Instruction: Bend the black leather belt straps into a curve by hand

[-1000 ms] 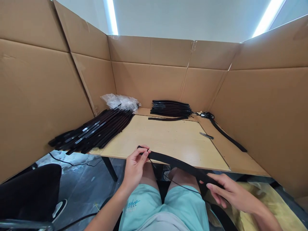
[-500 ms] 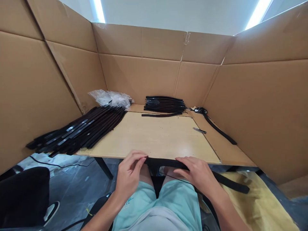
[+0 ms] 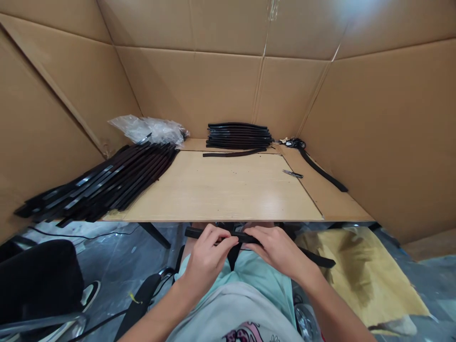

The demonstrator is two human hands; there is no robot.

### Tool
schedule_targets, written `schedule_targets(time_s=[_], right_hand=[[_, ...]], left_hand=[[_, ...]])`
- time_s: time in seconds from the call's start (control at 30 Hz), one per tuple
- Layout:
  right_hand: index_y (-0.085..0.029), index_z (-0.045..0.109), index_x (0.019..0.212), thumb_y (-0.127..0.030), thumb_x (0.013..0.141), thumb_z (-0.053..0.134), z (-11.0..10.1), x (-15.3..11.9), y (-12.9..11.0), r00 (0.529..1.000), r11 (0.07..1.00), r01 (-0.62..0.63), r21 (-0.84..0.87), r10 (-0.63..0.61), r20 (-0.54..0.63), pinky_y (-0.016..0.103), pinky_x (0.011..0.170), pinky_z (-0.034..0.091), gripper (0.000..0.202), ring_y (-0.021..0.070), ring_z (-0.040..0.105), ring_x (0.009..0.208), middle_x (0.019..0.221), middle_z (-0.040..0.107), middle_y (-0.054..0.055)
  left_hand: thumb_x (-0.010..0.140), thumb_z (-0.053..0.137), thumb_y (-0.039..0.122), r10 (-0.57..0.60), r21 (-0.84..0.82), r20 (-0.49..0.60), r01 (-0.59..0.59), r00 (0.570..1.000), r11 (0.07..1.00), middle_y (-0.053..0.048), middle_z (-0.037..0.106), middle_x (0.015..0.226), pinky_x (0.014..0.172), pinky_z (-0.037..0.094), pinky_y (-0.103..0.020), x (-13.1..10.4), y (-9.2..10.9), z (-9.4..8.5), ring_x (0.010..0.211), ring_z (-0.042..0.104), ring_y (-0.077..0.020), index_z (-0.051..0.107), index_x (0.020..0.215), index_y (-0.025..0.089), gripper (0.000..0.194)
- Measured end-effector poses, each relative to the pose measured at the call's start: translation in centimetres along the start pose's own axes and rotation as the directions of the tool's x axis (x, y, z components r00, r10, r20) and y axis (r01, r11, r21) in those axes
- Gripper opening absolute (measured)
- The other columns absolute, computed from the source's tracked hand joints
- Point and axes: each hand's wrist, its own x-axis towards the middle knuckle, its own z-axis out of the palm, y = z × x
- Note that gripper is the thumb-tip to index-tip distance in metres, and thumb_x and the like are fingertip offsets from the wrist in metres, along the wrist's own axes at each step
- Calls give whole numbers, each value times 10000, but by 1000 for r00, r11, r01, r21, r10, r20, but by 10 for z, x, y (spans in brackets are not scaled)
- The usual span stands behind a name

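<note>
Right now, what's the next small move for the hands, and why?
Probably anchor the black strip with the left hand and slide the right hand outward along it. Both hands hold it close together, and lengths appear to stick out past each, so a wider hold should steady it.

Left hand [image 3: 213, 249] and right hand [image 3: 273, 248] near each other over lap, fingers on black strip [image 3: 318, 258]; strip ends jut out past both. Counter [image 3: 228, 190] just beyond. On it: pile of strips [image 3: 114, 180] at left, clear plastic [image 3: 153, 129] behind; stack of strips [image 3: 238, 135] at back, lone strip [image 3: 233, 154] before it; snips [image 3: 292, 174] at right, near curved strip [image 3: 322, 171].
</note>
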Motion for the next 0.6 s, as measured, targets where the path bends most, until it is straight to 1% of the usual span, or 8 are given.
schedule_targets(time_s=[0.13, 0.27, 0.43, 0.6], right_hand=[[-225, 570, 1116, -533, 783, 273, 2, -1, 1, 999, 998, -37, 51, 35, 36, 2, 828, 421, 542, -82, 568, 945, 1030, 635, 6], [-248, 560, 1138, -562, 776, 260, -1, -3, -1, 997, 995, -65, 81, 61, 56, 2, 813, 410, 565, -86, 577, 903, 1027, 643, -8], [-233, 583, 1116, -575, 768, 277, -4, -3, -5, 998, 992, -59, 112, 55, 43, -11, 818, 416, 576, -97, 581, 883, 1031, 648, -17], [-207, 606, 1086, -585, 756, 304, -2, -3, -7, 998, 990, -65, 123, 65, 5, -22, 801, 426, 585, -96, 585, 876, 988, 661, -10]], left_hand=[[667, 623, 66, 13, 34, -2, -13, 1000, 999, 14, 577, 743, 717, 347, -87, -2, 0, 0, 793, 387, 16, 662, 833, 214, 226], [667, 600, 27, 41, 45, 16, -42, 999, 998, 1, 526, 676, 701, 302, -111, 0, 2, -2, 770, 360, 4, 665, 825, 213, 253], [631, 659, 60, 31, 55, -51, -28, 998, 998, 5, 480, 604, 687, 275, -129, 1, 5, -2, 732, 333, -1, 659, 821, 191, 231], [625, 678, 91, 29, 57, -49, -27, 998, 998, 5, 466, 591, 684, 259, -139, 0, 5, -2, 724, 326, -1, 662, 814, 194, 215]])
